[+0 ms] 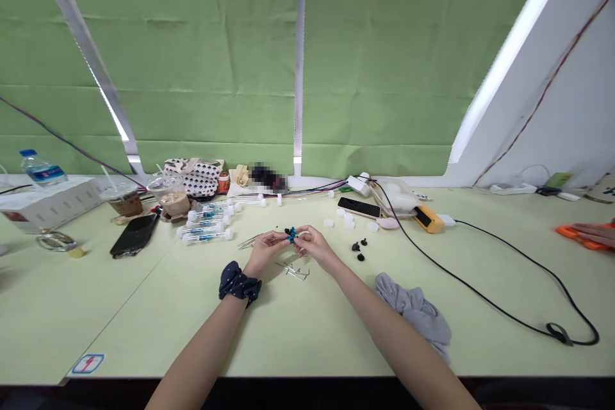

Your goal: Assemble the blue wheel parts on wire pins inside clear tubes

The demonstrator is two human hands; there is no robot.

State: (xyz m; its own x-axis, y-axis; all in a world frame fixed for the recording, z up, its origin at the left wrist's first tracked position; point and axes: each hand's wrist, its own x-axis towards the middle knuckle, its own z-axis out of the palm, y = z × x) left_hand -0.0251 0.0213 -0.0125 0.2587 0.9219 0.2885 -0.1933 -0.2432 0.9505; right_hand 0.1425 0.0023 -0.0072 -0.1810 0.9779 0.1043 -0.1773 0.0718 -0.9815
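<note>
Between both hands, just above the table, is a small blue and black part (292, 235). My left hand (264, 250) comes in from the left, a dark dotted scrunchie on its wrist, and its fingertips pinch the part. From the right, my right hand (314, 247) pinches the same part. Thin metal pins (294, 271) lie just below the hands, and more metal pins (247, 242) lie left of my left hand. Several small black pieces (356, 246) rest to the right. Clear tubes with white caps (206, 229), some holding blue parts, lie at the left.
Two drink cups (173, 204) and a dark phone (135, 235) stand or lie at left. Another phone (359, 207), white caps (348, 223) and a yellow device (428, 219) are right. A grey cloth (416, 312) and black cable (480, 296) lie nearer. Another person's hand (596, 234) touches orange cloth.
</note>
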